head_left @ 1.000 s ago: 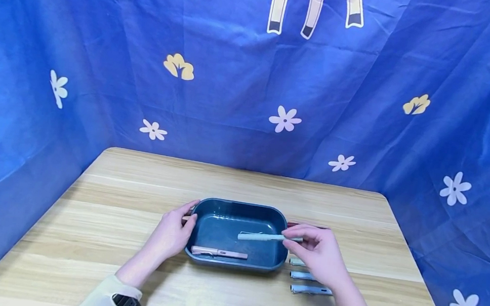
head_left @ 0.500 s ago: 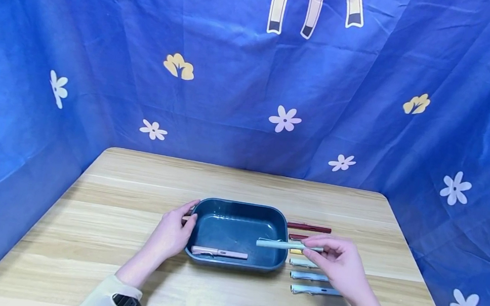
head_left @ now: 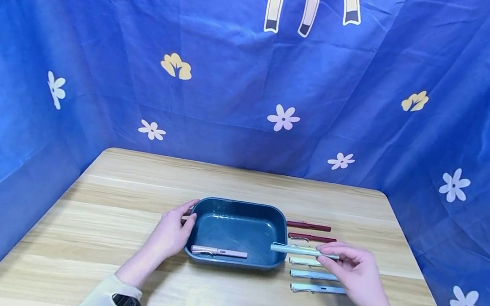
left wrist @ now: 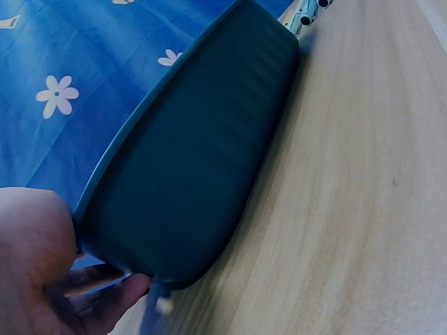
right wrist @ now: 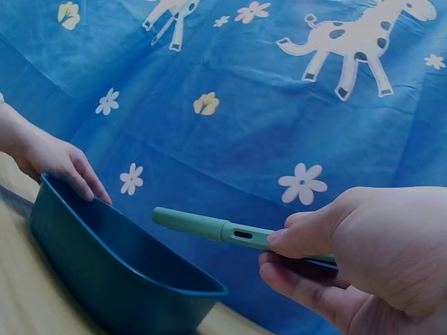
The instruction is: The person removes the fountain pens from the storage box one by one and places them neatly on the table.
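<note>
My left hand (head_left: 175,230) holds the left end of a dark teal box (head_left: 231,262), with the thumb at its rim. Inside the box, along the near wall, lies a pale lilac pen (head_left: 220,252) with a wire clip. My right hand (head_left: 351,273) pinches a light green capped pen (head_left: 293,250) near one end, between thumb and fingers. That pen is held level, its clip end overlapping the box's right rim in the head view. The right wrist view shows the green pen (right wrist: 188,223) with a small dark window in its barrel.
Right of the box, pens lie in a row: two dark red pens (head_left: 310,238), a pale green pen (head_left: 302,261), a light blue pen (head_left: 310,275) and a blue pen (head_left: 317,288). A blue patterned curtain (head_left: 228,135) surrounds the wooden table (head_left: 142,171).
My right hand has moved right and a little nearer with the green pen, from over the box to above the pen row. The left hand and the box stay put.
</note>
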A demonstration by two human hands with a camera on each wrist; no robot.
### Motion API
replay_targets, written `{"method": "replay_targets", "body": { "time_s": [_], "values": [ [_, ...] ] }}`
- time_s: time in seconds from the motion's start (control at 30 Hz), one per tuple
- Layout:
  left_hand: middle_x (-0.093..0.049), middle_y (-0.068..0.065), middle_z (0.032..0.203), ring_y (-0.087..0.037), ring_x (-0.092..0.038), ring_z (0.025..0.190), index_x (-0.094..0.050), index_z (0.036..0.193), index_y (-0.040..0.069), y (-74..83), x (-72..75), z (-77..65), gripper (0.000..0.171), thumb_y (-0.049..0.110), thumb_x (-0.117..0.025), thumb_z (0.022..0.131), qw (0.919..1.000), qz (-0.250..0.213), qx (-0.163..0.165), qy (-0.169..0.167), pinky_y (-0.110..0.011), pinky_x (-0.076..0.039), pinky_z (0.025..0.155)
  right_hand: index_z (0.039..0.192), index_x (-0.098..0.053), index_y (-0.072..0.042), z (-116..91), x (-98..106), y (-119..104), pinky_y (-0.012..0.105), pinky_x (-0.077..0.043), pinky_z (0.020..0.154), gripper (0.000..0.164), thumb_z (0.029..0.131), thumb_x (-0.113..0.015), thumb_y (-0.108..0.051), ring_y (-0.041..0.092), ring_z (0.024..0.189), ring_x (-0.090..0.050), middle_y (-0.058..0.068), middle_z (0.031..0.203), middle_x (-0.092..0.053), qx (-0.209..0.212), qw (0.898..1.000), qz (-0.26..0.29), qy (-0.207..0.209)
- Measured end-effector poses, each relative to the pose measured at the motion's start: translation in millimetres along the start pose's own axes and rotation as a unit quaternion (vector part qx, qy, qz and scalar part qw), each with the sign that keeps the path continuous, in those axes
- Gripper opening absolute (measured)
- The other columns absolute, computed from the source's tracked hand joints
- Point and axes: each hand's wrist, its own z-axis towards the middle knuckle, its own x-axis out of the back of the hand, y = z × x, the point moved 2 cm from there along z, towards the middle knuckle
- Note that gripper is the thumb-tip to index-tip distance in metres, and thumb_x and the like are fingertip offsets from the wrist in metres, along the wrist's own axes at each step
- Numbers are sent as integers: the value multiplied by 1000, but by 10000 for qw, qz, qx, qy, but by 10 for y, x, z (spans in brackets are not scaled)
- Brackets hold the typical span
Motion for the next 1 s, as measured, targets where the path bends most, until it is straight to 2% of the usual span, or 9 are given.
{"method": "replay_targets", "body": {
  "time_s": [0.2, 0.47, 0.6, 1.0],
  "values": [
    [-69, -23, 132, -35, -73, 111, -53, 154, 4, 5, -5, 6, 47, 15, -55, 109, 10000, -29, -3, -9, -54, -56, 99, 106, -74, 15, -153, 129, 52, 25, -62, 79, 19, 88, -75, 18, 18, 101, -74, 17, 110, -76, 19, 9998, 144, 122],
    [-69, -23, 132, -36, -73, 112, -53, 154, 4, 6, -5, 2, 46, 15, -55, 109, 10000, -71, 12, -30, -54, -56, 100, 106, -76, 12, -351, 305, 120, 23, -61, 80, 19, 87, -77, 16, 14, 107, -72, 12, 111, -77, -259, 9989, -120, 373],
    [-68, -24, 132, -36, -72, 112, -53, 154, 4, 2, -14, 8, 46, 15, -54, 109, 10000, -83, 12, -34, -54, -56, 99, 105, -75, 14, -449, 362, 172, 22, -60, 77, 18, 87, -77, 16, 12, 103, -73, 12, 110, -77, -374, 9982, -255, 399],
    [-68, -24, 132, -36, -73, 111, -53, 155, 4, 0, -16, 8, 47, 15, -54, 109, 10000, -47, 7, -32, -54, -57, 98, 107, -78, 8, -730, 390, 344, 25, -61, 80, 20, 89, -75, 16, 12, 105, -72, 14, 112, -76, -525, 9984, -201, 60]
  ]
}}
